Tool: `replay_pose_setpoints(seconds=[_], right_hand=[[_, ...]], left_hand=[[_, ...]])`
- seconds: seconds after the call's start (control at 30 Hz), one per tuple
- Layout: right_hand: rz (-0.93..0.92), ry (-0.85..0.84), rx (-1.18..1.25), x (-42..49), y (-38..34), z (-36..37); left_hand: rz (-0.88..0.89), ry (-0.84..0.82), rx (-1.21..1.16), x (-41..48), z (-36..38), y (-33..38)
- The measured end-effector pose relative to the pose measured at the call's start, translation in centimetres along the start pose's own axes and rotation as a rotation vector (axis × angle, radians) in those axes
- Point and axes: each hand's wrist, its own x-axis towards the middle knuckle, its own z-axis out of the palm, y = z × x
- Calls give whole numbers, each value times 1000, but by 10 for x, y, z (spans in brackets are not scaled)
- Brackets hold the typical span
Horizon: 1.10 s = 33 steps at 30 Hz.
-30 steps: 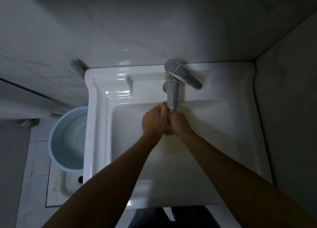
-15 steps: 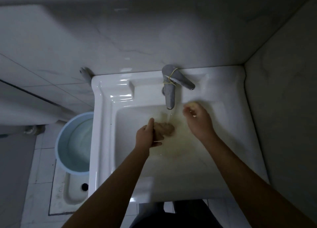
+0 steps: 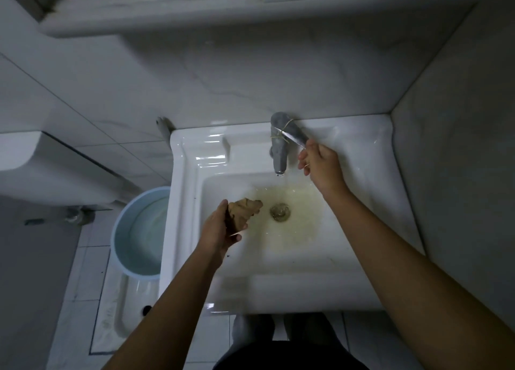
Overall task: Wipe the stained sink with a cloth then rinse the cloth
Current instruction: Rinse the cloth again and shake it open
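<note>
Left hand (image 3: 220,230) grips the wadded brown cloth (image 3: 245,212) inside the sink (image 3: 184,191), at 9 o'clock of the drain (image 3: 280,212). Right hand (image 3: 323,166), fingers loosely bent, is at the faucet lever (image 3: 292,135) tip; can't tell if it pinches it. Yellow-brown film rings the drain, so wiping prob. isn't finished, and the rinse seems underway.

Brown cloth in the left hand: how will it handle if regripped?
Likely floppy: the cloth crumples into irregular folds in the left hand. Probably wet, so heavier than it looks; brownish water lies round the drain. The bunched folds should give decent grip.
</note>
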Motion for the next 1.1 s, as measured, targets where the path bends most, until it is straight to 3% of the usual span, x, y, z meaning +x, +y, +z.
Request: replay_pose_setpoints(seconds=[0.13, 0.27, 0.37, 0.43, 0.53, 0.67, 0.8, 0.9, 1.0, 1.1], right_hand=[[261, -89, -38, -19, -2, -4], [614, -663, 3, -72, 22, -2], [657, -1018, 151, -93, 13, -6], [599, -1143, 16, -100, -2, -11], [546, -1167, -165, -106, -14, -10], [574, -1068, -50, -108, -17, -9], [582, -1072, -26, -108, -21, -13], [644, -1047, 169, -103, -23, -16], [790, -1078, 347, -99, -35, -20], [767, -1191, 42, -106, -56, -12]], left_hand=[[114, -32, 64, -14, 3, 8], [264, -153, 217, -35, 17, 23], [509, -207, 521, -43, 29, 25], [654, -195, 676, -46, 33, 24], [707, -185, 670, -48, 40, 30], [600, -331, 630, -52, 47, 47], [658, -432, 753, -66, 42, 61], [835, -453, 852, -66, 22, 67], [1103, -460, 1126, -64, 10, 68], [1379, -323, 1374, -58, 11, 68]])
